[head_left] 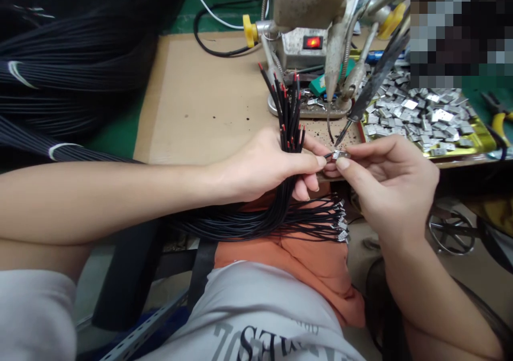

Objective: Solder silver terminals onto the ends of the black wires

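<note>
My left hand (276, 163) is closed around a bundle of black cables (289, 120) whose stripped ends show red inner wires at the top. Between its thumb and fingers one cable end points right. My right hand (395, 182) pinches a small silver metal connector (340, 155) at that cable's end, close to the left fingertips. Just above the connector is the tip of a soldering iron (355, 115), held in a stand, beside a thin bent solder feed tube (329, 120). Across my lap lie cables with metal connectors (342, 222) on their ends.
A tray (479, 150) heaped with silver connectors stands right of the soldering machine (304, 46), whose red switch (312, 42) is lit. Yellow-handled pliers (498, 118) lie at the far right. Tied bundles of black cable (68, 56) fill the left. Brown board (192, 94) covers the bench.
</note>
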### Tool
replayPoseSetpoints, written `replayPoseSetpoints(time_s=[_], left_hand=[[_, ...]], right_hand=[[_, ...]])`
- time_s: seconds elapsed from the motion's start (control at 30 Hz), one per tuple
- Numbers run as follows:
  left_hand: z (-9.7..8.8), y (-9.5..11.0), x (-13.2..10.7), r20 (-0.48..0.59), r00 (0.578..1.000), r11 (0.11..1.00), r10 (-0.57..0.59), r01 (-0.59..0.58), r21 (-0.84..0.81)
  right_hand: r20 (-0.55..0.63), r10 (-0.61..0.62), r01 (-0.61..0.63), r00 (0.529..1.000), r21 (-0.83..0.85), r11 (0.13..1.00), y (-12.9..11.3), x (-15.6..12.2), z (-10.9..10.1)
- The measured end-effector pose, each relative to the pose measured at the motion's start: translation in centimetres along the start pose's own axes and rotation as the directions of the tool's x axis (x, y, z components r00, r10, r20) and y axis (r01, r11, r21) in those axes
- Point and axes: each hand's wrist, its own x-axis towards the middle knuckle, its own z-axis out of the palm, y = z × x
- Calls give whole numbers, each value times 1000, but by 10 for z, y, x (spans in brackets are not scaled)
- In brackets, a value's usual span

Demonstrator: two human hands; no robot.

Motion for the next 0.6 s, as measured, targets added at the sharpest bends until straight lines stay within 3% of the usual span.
replayPoseSetpoints(time_s=[0.13, 0.23, 0.3, 0.4, 0.43, 0.47, 0.5, 0.6], left_hand=[[4, -1, -4, 70, 996, 999, -51, 50, 21], [7, -1, -5, 58, 995, 996, -84, 83, 18], [9, -1, -5, 18, 995, 995, -101, 101, 7], [10, -2, -6, 24, 992, 991, -127, 127, 36], [9, -2, -6, 57, 991, 991, -125, 121, 57], [7, -3, -6, 102, 988, 991, -115, 107, 81], [6, -4, -6, 157, 982, 990, -104, 88, 107], [0, -8, -5, 316, 948, 989, -39, -8, 145]], right_hand=[[98, -3, 15, 995, -115, 993, -12, 1, -10], [263, 65, -13, 963, -193, 981, -20, 11, -35], [434, 101, 42, 895, -308, 950, -24, 22, -62], [695, 66, 333, 716, -422, 843, -25, 36, -97], [725, 35, 397, 688, -416, 818, -26, 38, -102], [722, 14, 424, 692, -421, 802, -28, 37, -101], [681, -5, 411, 732, -436, 801, -30, 35, -96], [414, -1, 214, 910, -469, 857, -38, 17, -57]])
